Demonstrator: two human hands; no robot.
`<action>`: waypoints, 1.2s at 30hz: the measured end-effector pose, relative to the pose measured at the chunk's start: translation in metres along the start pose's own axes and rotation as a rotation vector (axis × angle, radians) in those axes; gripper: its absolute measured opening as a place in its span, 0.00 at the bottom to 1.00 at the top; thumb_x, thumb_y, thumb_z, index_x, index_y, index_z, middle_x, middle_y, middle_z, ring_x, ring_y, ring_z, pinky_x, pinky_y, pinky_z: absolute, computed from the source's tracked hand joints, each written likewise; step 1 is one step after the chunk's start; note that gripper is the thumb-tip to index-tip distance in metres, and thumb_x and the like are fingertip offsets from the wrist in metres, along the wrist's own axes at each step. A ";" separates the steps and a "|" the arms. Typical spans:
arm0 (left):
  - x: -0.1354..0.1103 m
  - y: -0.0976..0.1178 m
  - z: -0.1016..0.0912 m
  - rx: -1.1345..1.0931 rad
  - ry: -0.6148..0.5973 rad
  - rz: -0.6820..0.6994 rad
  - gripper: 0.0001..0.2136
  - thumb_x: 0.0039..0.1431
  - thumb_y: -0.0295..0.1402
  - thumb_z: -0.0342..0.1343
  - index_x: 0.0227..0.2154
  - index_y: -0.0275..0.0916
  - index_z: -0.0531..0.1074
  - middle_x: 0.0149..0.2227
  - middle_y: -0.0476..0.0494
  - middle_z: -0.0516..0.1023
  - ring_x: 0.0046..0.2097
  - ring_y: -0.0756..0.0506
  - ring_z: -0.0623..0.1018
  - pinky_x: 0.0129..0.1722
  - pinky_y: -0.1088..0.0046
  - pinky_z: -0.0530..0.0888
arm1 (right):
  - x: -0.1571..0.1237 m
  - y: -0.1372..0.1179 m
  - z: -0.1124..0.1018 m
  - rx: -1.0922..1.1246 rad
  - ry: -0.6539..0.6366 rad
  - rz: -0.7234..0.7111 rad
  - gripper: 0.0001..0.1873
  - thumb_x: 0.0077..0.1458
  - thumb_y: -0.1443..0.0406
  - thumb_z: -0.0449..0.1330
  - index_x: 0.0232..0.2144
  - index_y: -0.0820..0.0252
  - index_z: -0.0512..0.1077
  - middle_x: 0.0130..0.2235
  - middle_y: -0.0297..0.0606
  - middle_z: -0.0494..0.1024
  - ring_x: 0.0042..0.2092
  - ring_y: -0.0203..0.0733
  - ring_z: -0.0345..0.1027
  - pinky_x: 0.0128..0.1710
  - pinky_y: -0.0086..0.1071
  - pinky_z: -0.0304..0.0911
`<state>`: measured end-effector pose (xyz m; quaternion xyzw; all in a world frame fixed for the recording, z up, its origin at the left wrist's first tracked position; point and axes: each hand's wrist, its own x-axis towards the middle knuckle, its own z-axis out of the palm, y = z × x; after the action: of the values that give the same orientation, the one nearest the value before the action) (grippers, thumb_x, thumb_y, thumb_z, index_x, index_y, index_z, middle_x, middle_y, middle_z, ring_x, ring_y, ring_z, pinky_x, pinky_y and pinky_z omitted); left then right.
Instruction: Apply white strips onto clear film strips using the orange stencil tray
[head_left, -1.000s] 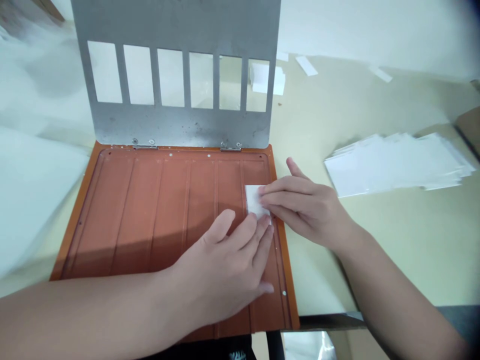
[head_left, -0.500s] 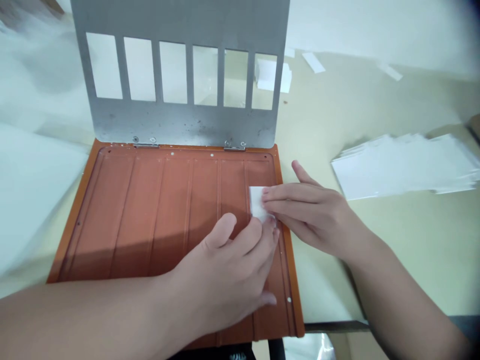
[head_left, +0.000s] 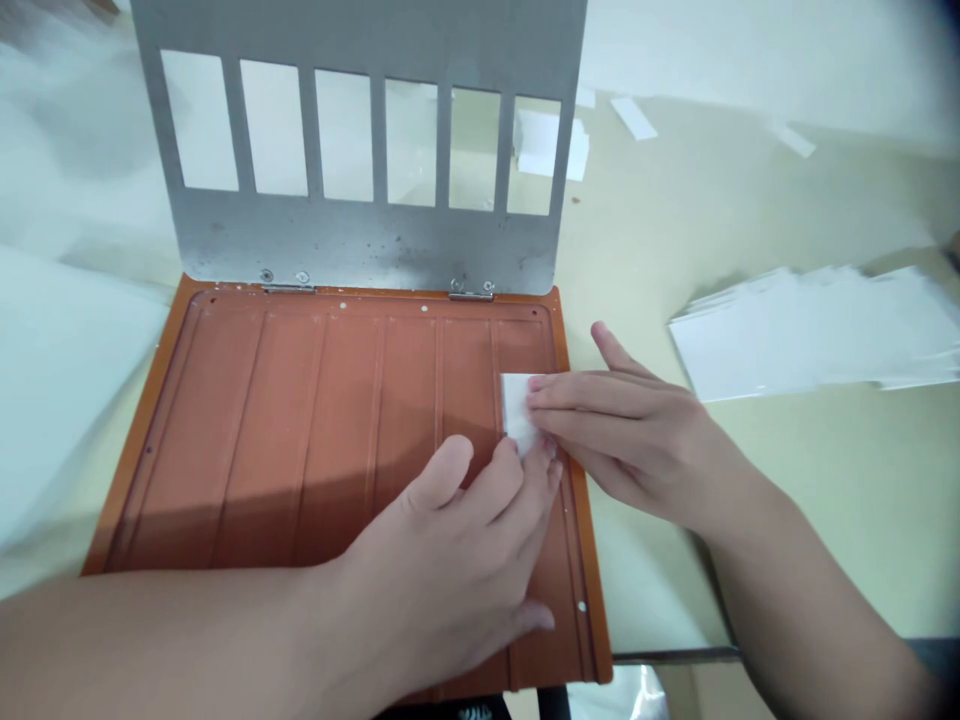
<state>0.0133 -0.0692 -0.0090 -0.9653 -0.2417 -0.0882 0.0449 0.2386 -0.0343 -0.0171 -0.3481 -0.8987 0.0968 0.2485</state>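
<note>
I see my left hand (head_left: 450,560) and right hand (head_left: 622,430) open and flat, fingertips still pressing the white slip (head_left: 516,405) into the orange tray (head_left: 300,420), rightmost channel. The slip hasn't moved and is still being seated.

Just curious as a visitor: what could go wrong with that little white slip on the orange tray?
The white slip sits in the rightmost channel of the orange tray under fingertips of the left hand and right hand; it could slide askew or crease. The hinged metal plate stands open behind; if it dropped, it might strike both hands.
</note>
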 end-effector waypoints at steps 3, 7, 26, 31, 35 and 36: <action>0.000 0.000 0.001 -0.003 -0.001 -0.001 0.34 0.62 0.55 0.50 0.57 0.29 0.70 0.60 0.38 0.72 0.55 0.39 0.66 0.50 0.60 0.61 | 0.002 -0.002 -0.001 0.013 0.010 -0.011 0.17 0.58 0.76 0.55 0.43 0.52 0.76 0.43 0.32 0.81 0.46 0.38 0.77 0.70 0.52 0.48; 0.000 0.000 0.001 -0.001 0.004 -0.002 0.34 0.61 0.55 0.50 0.57 0.28 0.69 0.59 0.37 0.72 0.55 0.39 0.66 0.50 0.59 0.61 | 0.003 -0.003 -0.001 0.004 0.018 -0.011 0.16 0.59 0.76 0.55 0.42 0.54 0.76 0.42 0.33 0.81 0.45 0.38 0.78 0.70 0.51 0.49; -0.002 0.003 -0.003 0.009 -0.047 -0.022 0.34 0.61 0.56 0.50 0.58 0.29 0.69 0.61 0.39 0.70 0.57 0.39 0.64 0.53 0.60 0.59 | 0.000 -0.007 -0.003 -0.131 -0.024 -0.087 0.10 0.61 0.76 0.55 0.40 0.64 0.74 0.41 0.39 0.80 0.50 0.41 0.76 0.69 0.48 0.52; -0.002 0.003 -0.003 0.006 -0.047 -0.020 0.34 0.62 0.55 0.49 0.58 0.30 0.68 0.61 0.39 0.70 0.58 0.39 0.63 0.54 0.60 0.58 | 0.001 -0.007 -0.004 -0.115 -0.015 -0.079 0.11 0.62 0.76 0.54 0.40 0.63 0.74 0.42 0.39 0.80 0.48 0.39 0.76 0.69 0.46 0.52; -0.003 0.003 -0.003 0.013 -0.053 -0.016 0.33 0.63 0.55 0.48 0.58 0.31 0.69 0.61 0.38 0.69 0.58 0.39 0.64 0.54 0.60 0.58 | 0.000 -0.006 -0.003 -0.108 -0.017 -0.078 0.11 0.62 0.76 0.53 0.41 0.62 0.73 0.43 0.38 0.80 0.50 0.40 0.75 0.69 0.47 0.52; -0.003 0.003 -0.004 0.018 -0.054 -0.014 0.33 0.63 0.55 0.48 0.58 0.31 0.69 0.61 0.38 0.69 0.58 0.39 0.64 0.54 0.60 0.58 | -0.001 -0.006 -0.003 -0.105 -0.016 -0.080 0.11 0.62 0.75 0.53 0.42 0.62 0.73 0.43 0.39 0.80 0.51 0.41 0.75 0.69 0.48 0.52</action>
<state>0.0121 -0.0739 -0.0061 -0.9651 -0.2506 -0.0602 0.0462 0.2367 -0.0394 -0.0127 -0.3235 -0.9178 0.0421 0.2265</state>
